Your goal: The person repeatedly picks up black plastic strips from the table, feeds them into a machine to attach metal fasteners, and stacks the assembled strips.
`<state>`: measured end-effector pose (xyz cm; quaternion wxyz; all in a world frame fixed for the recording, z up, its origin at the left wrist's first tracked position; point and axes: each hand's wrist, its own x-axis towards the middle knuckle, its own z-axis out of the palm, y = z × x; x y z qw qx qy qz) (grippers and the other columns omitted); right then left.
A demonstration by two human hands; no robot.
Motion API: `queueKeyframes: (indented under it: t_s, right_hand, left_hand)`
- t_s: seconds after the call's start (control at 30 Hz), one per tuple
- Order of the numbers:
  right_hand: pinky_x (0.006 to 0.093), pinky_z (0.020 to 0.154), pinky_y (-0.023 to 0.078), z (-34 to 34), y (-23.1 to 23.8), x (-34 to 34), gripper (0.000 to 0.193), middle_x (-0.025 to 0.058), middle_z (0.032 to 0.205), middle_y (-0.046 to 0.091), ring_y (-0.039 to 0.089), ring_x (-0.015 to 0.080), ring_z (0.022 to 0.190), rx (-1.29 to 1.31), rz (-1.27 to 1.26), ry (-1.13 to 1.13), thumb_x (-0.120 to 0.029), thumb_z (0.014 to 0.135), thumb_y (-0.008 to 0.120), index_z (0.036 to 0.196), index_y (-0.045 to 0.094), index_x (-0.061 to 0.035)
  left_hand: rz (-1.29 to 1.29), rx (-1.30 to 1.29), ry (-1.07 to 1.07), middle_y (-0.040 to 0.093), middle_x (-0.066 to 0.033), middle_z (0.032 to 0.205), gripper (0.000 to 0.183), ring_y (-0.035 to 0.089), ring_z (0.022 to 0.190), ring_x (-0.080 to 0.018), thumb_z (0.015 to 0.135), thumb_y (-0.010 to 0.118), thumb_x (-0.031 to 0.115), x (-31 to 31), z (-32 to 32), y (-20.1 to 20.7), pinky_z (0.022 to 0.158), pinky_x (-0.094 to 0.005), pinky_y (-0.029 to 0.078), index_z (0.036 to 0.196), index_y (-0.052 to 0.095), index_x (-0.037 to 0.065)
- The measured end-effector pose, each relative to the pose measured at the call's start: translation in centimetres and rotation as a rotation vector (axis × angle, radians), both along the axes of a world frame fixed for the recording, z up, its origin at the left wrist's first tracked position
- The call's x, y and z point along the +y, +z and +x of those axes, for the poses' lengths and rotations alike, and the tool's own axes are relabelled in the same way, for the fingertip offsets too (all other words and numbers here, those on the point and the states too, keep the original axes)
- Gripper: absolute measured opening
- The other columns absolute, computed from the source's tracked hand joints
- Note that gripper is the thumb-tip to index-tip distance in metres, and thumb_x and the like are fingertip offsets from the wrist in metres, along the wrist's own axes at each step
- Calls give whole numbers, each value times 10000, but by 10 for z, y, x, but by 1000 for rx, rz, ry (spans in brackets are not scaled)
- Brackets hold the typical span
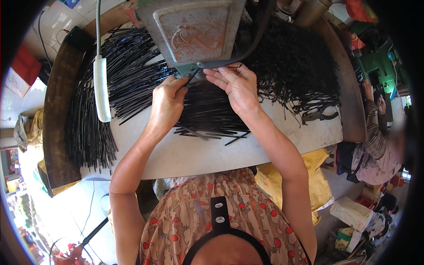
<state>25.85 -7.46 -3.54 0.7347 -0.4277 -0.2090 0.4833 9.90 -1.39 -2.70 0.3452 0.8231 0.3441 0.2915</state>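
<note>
Thumb and fingers of my left hand (168,100) are closed on a thin black rod (192,77), its far end at the underside of a worn grey-green machine (194,31). Close by on the right, my right hand (236,86) has its fingertips together just under the machine's dark curved lever (238,59). A small dark piece seems to show at those fingertips, too small to name. Beneath and between both hands lies a heap of similar black rods (210,112) on the pale table (154,161).
More black rods (132,88) spread to the left, below a white lamp (102,88). Tangled dark bent pieces (296,66) pile up at right, with pliers (320,115) near them. A brown raised rim (59,119) borders the table. Another person (377,150) sits at far right beside a green machine (377,70).
</note>
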Motion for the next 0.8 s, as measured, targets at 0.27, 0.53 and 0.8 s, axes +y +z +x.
queueKeyframes:
  t_s: [0.27,0.53,0.8]
  right_hand:
    - [413,828,494,-3,3,2,82,206,942,567,588,315,907,-10,-11,-10,-18,863,450,907,470,49]
    - [408,824,496,-2,1,1,83,206,946,564,590,305,902,-17,-6,-7,-16,860,455,903,467,54]
    - [396,809,507,5,-4,0,97,211,943,562,591,305,901,0,-32,-14,-18,859,461,909,474,64]
  left_hand:
    - [46,13,8,508,-71,686,217,473,460,-98,766,513,-66,1,0,3,432,-235,376,971,585,-57]
    - [41,23,-5,513,-79,690,212,480,462,-102,763,508,-64,1,0,6,446,-247,387,958,588,-55]
    - [369,175,27,528,-151,746,191,530,595,-299,741,543,-36,-7,11,5,512,-325,414,927,589,-39]
